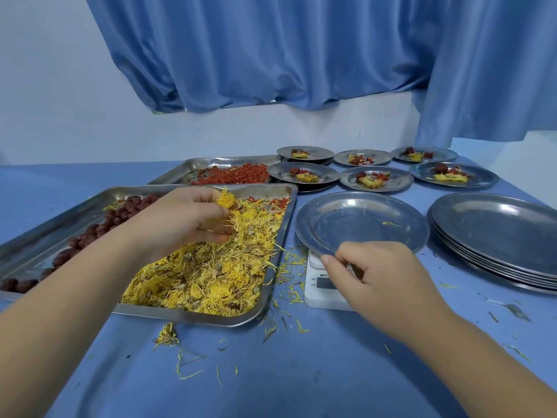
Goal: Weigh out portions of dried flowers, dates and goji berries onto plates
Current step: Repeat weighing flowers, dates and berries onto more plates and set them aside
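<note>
My left hand reaches into the near steel tray and pinches a yellow dried flower above the flower pile. Dark red dates lie in the same tray's left part. Goji berries fill the tray behind. An empty steel plate sits on the white scale. My right hand is at the plate's near rim, fingers curled, thumb and forefinger pinching the rim. The hand hides part of the scale's display.
Several portioned plates with flowers, dates and goji stand at the back right. A stack of empty plates sits at the right. A loose flower and petals litter the blue table. A blue curtain hangs behind.
</note>
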### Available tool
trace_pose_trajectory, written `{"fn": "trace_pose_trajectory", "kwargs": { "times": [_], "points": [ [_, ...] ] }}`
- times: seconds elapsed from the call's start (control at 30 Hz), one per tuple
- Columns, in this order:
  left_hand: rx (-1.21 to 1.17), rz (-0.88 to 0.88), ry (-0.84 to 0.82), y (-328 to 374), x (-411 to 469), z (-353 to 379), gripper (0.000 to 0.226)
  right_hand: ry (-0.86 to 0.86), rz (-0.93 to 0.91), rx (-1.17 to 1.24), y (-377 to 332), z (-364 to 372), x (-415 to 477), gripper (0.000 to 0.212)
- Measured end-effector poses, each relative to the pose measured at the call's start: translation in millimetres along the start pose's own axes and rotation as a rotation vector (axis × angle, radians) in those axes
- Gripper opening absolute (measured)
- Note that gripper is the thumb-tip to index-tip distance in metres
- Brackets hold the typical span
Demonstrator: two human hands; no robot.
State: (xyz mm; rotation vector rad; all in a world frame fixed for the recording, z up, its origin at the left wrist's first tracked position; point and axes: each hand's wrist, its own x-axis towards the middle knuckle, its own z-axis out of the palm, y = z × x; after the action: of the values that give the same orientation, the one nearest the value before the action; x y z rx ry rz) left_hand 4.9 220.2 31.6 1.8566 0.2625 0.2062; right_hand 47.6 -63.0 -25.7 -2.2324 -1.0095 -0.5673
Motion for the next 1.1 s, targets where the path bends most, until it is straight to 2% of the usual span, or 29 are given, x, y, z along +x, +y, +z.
{"fn": "trace_pose_trajectory", "kwargs": {
  "times": [0.13,0.27,0.33,0.47,0.6,0.7,0.77,0.83,0.93,1.0,1.1],
  "points": [
    [0.021,-0.028,0.064,0,0,2,0.016,-0.015,0.006,-0.004,0,0,0,0.042],
    [0.334,0.084,0.229,1,-5,1,0.01,-0.026,0.006,-0.011,0,0,0,0.041],
    [0.381,0.116,0.26,4,-6,2,0.009,-0.023,0.006,-0.007,-1,0,0,0.04],
    [0.14,0.042,0.143,4,-1,7,0.016,-0.018,0.005,-0.005,-2,0,1,0.04],
    [-0.018,-0.049,0.044,3,1,19,0.008,-0.029,0.01,0.001,-1,0,0,0.04],
    [-0.114,-0.069,0.032,4,1,21,0.023,-0.04,0.003,-0.006,0,0,0,0.041],
    [-0.07,-0.044,0.078,4,0,20,0.027,-0.042,-0.003,-0.001,0,1,0,0.04],
    [0.103,0.012,0.136,4,0,16,0.014,-0.043,-0.005,0.007,1,2,-1,0.038],
    [0.213,0.071,0.165,7,-1,14,0.016,-0.039,-0.01,0.018,0,2,-2,0.038],
    [0.212,0.113,0.164,11,-3,16,0.014,-0.035,-0.009,0.027,-1,1,-1,0.039],
    [0.018,0.115,0.059,15,-2,26,0.015,0.001,0.007,0.043,3,-3,2,0.043]
  ]
}}
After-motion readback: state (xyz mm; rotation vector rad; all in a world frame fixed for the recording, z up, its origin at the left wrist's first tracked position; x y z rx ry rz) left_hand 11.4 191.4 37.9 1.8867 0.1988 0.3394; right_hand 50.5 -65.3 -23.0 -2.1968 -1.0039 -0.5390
